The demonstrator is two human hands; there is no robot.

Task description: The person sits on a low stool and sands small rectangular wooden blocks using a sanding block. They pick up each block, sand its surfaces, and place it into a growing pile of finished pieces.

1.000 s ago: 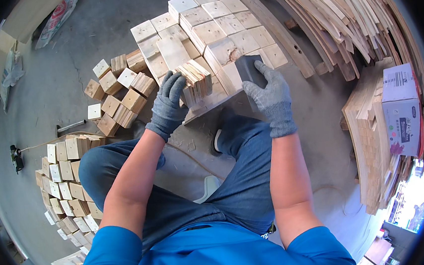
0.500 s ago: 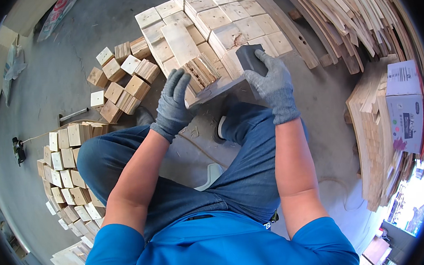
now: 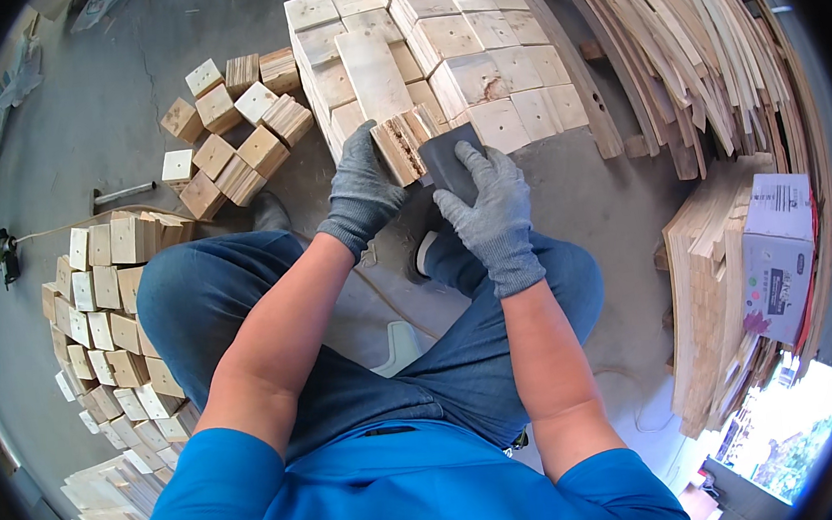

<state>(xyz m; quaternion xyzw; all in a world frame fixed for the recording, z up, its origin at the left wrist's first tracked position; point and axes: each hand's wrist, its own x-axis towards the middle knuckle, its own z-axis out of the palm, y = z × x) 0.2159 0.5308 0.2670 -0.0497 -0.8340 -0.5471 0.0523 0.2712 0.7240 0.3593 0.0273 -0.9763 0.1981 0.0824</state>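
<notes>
Grey-gloved right hand (image 3: 491, 200), half-curled, grips a dark-grey rectangular block (image 3: 445, 160).
Grey-gloved left hand (image 3: 364, 194), fingers nearly straight, lies against a layered tan wooden block (image 3: 395, 147); pale stacked wooden blocks (image 3: 491, 29) beyond.

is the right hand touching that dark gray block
Touching. The head view shows the right hand gripping the dark gray block, wrapped over its right side with no gap between them.
</notes>
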